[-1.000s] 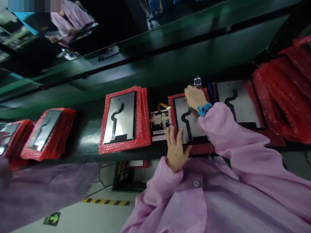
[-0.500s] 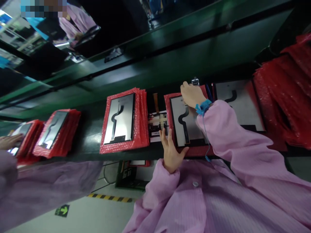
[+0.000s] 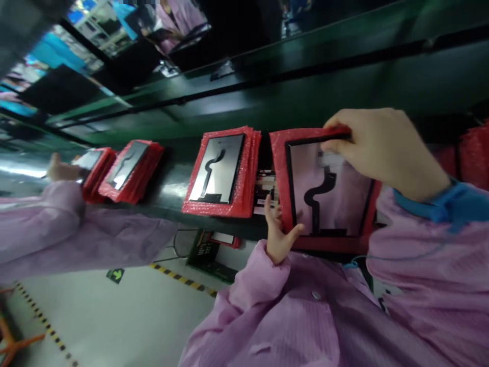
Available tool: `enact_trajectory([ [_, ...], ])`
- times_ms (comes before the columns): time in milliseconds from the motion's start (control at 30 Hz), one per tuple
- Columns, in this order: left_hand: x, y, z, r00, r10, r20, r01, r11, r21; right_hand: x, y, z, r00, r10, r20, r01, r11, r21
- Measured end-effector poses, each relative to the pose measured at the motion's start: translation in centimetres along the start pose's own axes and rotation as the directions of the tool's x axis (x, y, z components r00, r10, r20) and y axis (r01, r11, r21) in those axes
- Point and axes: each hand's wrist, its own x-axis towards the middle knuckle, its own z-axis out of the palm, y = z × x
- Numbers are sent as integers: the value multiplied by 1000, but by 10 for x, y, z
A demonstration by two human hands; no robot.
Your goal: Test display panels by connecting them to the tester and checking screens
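We hold a flat, grey, mirror-like panel with a black border [image 3: 344, 204] at its upper edge; it hangs below the grip of our right hand [image 3: 385, 148], its face tilted toward us, with a red bubble-wrap sleeve [image 3: 280, 168] behind it. We judge the panel light but stiff and fragile, its glossy face slippery and easy to smear, while the wrap looks soft and gives under the fingers. The safest hold seems to be the border, with wrap and panel pinched together, clear of the curved black ribbon [image 3: 316, 219] that runs down the face below the grip; bending or snagging it could do harm. The right grip is nearly closed, thumb on the front over the top border and fingers curled at the wrap's upper edge. Our left hand [image 3: 278, 237] is open, fingers spread and thumb out, at the panel's lower left corner, below and left of the right grip; it clasps nothing, and we cannot tell whether its fingertips press the wrap. Just beside those fingertips lies a partly covered dark and white component [image 3: 265, 186], and farther left of the grip a stack of red bubble-wrap sleeves [image 3: 248, 188] bears another grey panel [image 3: 219, 171] on the dark green tabletop [image 3: 178, 188].
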Motion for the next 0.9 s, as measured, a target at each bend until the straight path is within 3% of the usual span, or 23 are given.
enact_trajectory([
  [133, 6, 18, -10, 996, -22, 84, 8, 985, 170, -9, -8, -7, 996, 6, -94, 3, 995, 95],
  [267, 15, 40, -45, 1000, 12, -2, -11, 969, 248, -13, -18, -3, 969, 25, -246, 35, 971, 235],
  [367, 35, 60, -97, 978, -76, -193, 126, 958, 258, -13, -22, 1, 922, 55, -383, 52, 963, 263],
  [433, 56, 73, -140, 936, -183, -299, 255, 941, 223, -15, -24, 1, 911, 48, -409, 78, 955, 287],
  [533, 97, 85, -199, 902, -245, -356, 361, 881, 307, -19, -27, -4, 913, -2, -408, 123, 955, 270],
  [600, 124, 85, -225, 896, -285, -341, 403, 846, 350, -24, -29, -7, 910, -16, -415, 137, 955, 262],
  [700, 149, 78, -242, 890, -361, -278, 453, 764, 460, -30, -30, -12, 915, -54, -401, 160, 958, 238],
  [767, 154, 72, -245, 900, -344, -268, 436, 705, 559, -33, -31, -15, 912, -109, -396, 202, 958, 201],
  [900, 141, 66, -247, 943, -68, -327, 304, 583, 754, -48, -39, -26, 871, -312, -380, 392, 907, 152],
])
